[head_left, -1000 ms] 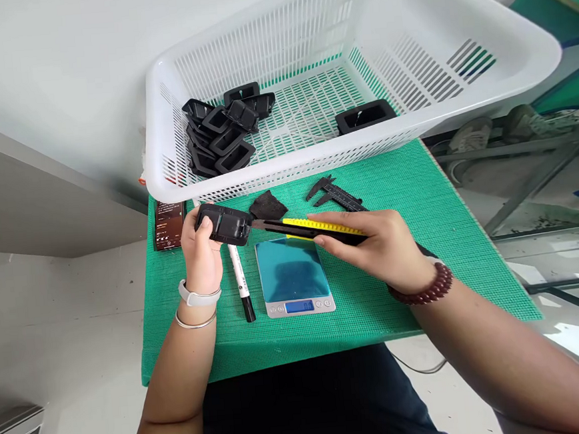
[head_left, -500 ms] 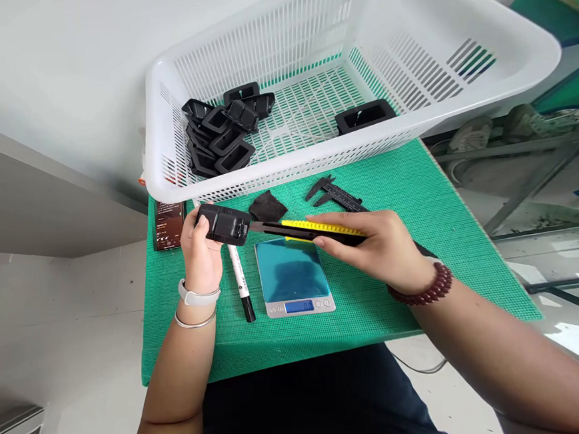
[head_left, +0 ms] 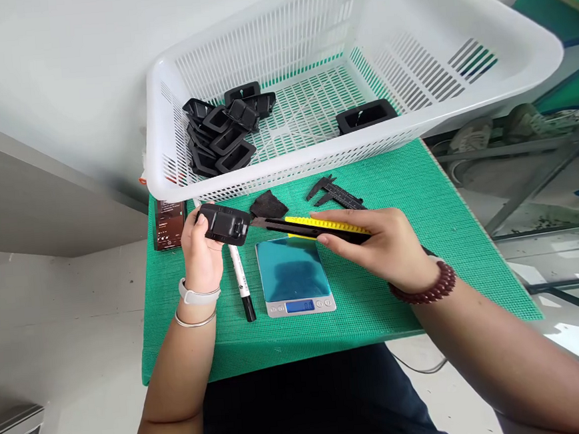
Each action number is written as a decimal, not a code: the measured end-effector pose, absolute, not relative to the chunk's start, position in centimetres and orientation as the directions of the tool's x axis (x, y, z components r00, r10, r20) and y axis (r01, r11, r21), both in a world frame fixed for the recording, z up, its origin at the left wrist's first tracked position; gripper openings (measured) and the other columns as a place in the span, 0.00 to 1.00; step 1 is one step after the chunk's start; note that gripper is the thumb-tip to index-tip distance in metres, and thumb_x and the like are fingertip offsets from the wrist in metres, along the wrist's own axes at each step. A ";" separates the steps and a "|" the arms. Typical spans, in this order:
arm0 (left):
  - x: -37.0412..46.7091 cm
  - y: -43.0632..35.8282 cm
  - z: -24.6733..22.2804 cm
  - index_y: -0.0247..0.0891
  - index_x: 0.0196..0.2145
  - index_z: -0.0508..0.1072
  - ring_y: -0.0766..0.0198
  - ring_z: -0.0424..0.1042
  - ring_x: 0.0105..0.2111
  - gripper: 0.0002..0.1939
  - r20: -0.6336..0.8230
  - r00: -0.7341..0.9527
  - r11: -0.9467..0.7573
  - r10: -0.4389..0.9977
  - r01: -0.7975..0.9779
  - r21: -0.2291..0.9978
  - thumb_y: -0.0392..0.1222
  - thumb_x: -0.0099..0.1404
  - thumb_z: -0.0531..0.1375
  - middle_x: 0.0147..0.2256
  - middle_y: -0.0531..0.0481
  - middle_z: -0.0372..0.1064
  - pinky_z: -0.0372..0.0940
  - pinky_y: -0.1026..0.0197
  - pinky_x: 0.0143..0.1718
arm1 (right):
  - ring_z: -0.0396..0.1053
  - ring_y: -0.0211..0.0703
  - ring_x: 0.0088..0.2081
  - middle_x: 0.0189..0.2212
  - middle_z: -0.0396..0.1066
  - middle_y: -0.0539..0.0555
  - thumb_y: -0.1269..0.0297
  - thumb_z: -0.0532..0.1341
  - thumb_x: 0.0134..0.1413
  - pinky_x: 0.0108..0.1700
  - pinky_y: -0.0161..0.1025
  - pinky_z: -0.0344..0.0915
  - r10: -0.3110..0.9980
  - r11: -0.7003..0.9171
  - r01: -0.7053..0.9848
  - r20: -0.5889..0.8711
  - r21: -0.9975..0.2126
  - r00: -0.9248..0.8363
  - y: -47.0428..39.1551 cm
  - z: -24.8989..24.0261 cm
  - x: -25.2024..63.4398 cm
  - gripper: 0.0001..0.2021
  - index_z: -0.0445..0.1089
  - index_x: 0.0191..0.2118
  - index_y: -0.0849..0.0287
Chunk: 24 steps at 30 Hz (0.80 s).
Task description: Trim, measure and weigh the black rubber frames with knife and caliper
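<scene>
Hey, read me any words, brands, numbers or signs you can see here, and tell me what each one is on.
"0.0", faint: the display of the digital scale.
Scale buttons: symbols too small to read.
Phone: lines of text, too small to read.
White marker: print too small to read.
Black caliper: scale marks, numbers too small to read.
Black part and yellow-and-black cutter: no legible text.

The right hand [head_left: 376, 240] points a yellow-and-black utility knife [head_left: 320, 226] at the left hand's black part [head_left: 224, 224].
</scene>
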<state>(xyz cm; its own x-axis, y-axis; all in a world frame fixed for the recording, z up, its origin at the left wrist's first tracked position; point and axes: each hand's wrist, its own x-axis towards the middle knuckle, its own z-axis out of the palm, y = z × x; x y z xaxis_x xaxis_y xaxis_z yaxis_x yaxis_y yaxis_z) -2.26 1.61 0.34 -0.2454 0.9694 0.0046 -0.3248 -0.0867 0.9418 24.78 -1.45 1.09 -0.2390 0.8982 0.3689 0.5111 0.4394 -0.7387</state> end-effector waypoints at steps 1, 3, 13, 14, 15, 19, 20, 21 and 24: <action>-2.3 1.6 0.3 0.40 0.40 0.78 0.64 0.75 0.39 0.13 0.005 -0.246 -0.087 0.969 -0.324 0.942 0.49 0.61 0.64 0.41 0.49 0.76 0.72 0.62 0.40 | 0.80 0.45 0.38 0.44 0.80 0.52 0.61 0.65 0.58 0.39 0.37 0.77 0.899 0.438 0.505 0.364 -0.744 -0.244 -1.4 1.1 24.8 0.14 0.77 0.49 0.56; -2.3 1.6 0.3 0.40 0.40 0.78 0.63 0.76 0.40 0.13 0.004 -0.248 -0.085 0.969 -0.316 0.945 0.50 0.60 0.64 0.41 0.48 0.76 0.72 0.62 0.40 | 0.80 0.45 0.38 0.44 0.80 0.52 0.61 0.65 0.58 0.40 0.37 0.77 0.901 0.433 0.493 0.350 -0.755 -0.255 -1.4 1.0 24.8 0.14 0.77 0.49 0.56; -2.2 1.7 0.4 0.40 0.39 0.77 0.63 0.76 0.40 0.13 0.000 -0.253 -0.078 0.967 -0.298 0.951 0.50 0.60 0.64 0.42 0.48 0.76 0.72 0.62 0.40 | 0.80 0.48 0.40 0.44 0.79 0.52 0.60 0.64 0.58 0.44 0.39 0.77 0.927 0.374 0.485 0.296 -0.791 -0.232 -1.5 1.3 24.8 0.14 0.77 0.49 0.55; -2.2 1.7 0.4 0.40 0.39 0.77 0.62 0.76 0.40 0.13 0.001 -0.254 -0.078 0.967 -0.296 0.952 0.50 0.60 0.64 0.42 0.48 0.76 0.72 0.62 0.40 | 0.80 0.48 0.41 0.45 0.79 0.52 0.60 0.64 0.58 0.45 0.39 0.77 0.930 0.365 0.486 0.291 -0.794 -0.225 -1.4 1.2 24.8 0.15 0.77 0.49 0.56; -2.2 1.7 0.3 0.40 0.39 0.77 0.62 0.75 0.40 0.13 0.002 -0.256 -0.080 0.967 -0.296 0.952 0.50 0.60 0.64 0.42 0.47 0.76 0.72 0.62 0.40 | 0.80 0.48 0.41 0.45 0.79 0.52 0.60 0.64 0.58 0.45 0.40 0.77 0.932 0.359 0.485 0.284 -0.797 -0.224 -1.4 1.2 24.8 0.15 0.77 0.49 0.56; -2.2 1.6 0.4 0.40 0.39 0.78 0.63 0.75 0.40 0.13 0.008 -0.259 -0.086 0.966 -0.291 0.953 0.50 0.60 0.64 0.42 0.47 0.75 0.72 0.62 0.40 | 0.80 0.49 0.41 0.44 0.80 0.52 0.59 0.64 0.57 0.45 0.40 0.77 0.940 0.332 0.476 0.248 -0.814 -0.233 -1.4 1.2 24.8 0.15 0.77 0.49 0.55; -2.2 1.6 0.4 0.40 0.39 0.78 0.62 0.75 0.40 0.13 0.008 -0.259 -0.084 0.966 -0.287 0.954 0.50 0.60 0.64 0.41 0.47 0.75 0.72 0.62 0.40 | 0.80 0.49 0.41 0.44 0.80 0.52 0.59 0.64 0.57 0.45 0.41 0.77 0.943 0.323 0.474 0.240 -0.819 -0.229 -1.4 1.2 24.8 0.15 0.78 0.49 0.54; -2.2 1.6 0.4 0.40 0.40 0.78 0.62 0.75 0.40 0.13 0.007 -0.259 -0.083 0.966 -0.283 0.956 0.50 0.60 0.64 0.41 0.47 0.75 0.72 0.62 0.40 | 0.80 0.49 0.41 0.44 0.80 0.52 0.58 0.65 0.57 0.45 0.41 0.77 0.946 0.316 0.470 0.234 -0.825 -0.225 -1.4 1.1 24.8 0.15 0.78 0.49 0.54; -2.2 1.6 0.4 0.41 0.40 0.77 0.62 0.75 0.41 0.13 0.013 -0.263 -0.089 0.965 -0.279 0.956 0.50 0.61 0.64 0.41 0.48 0.75 0.72 0.62 0.40 | 0.80 0.50 0.41 0.43 0.80 0.52 0.58 0.65 0.57 0.46 0.42 0.77 0.951 0.295 0.455 0.210 -0.840 -0.228 -1.4 1.1 24.8 0.15 0.78 0.48 0.54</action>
